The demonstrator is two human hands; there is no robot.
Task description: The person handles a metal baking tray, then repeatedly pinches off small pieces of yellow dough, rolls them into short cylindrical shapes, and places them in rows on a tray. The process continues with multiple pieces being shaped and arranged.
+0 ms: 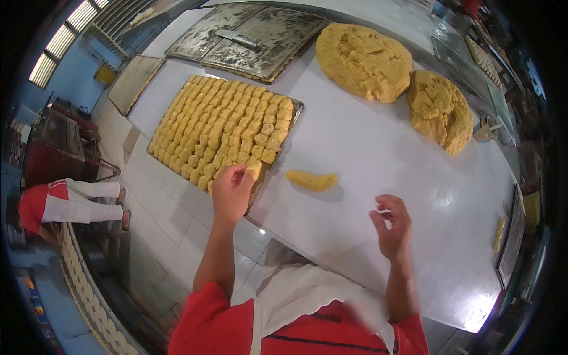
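My left hand (pixel 232 190) pinches a small yellow dough piece (pixel 254 170) at the near right corner of a dark baking tray (pixel 258 188). Rows of yellow dough pieces (pixel 222 121) cover most of that tray, packed close together. To the right of the tray, a short yellow dough roll (pixel 312 180) lies on the white table (pixel 355 142). Farther right, my right hand (pixel 393 226) hovers over the tabletop with thumb and fingers apart and nothing in it.
Two big dough mounds (pixel 364 62) (pixel 441 111) sit at the far right. Behind the full tray lie dark metal trays (pixel 260 35) with a flat scraper (pixel 236 39) on top. Small dough pieces (pixel 499 234) are near the right edge. At left, a person (pixel 77 201) bends over.
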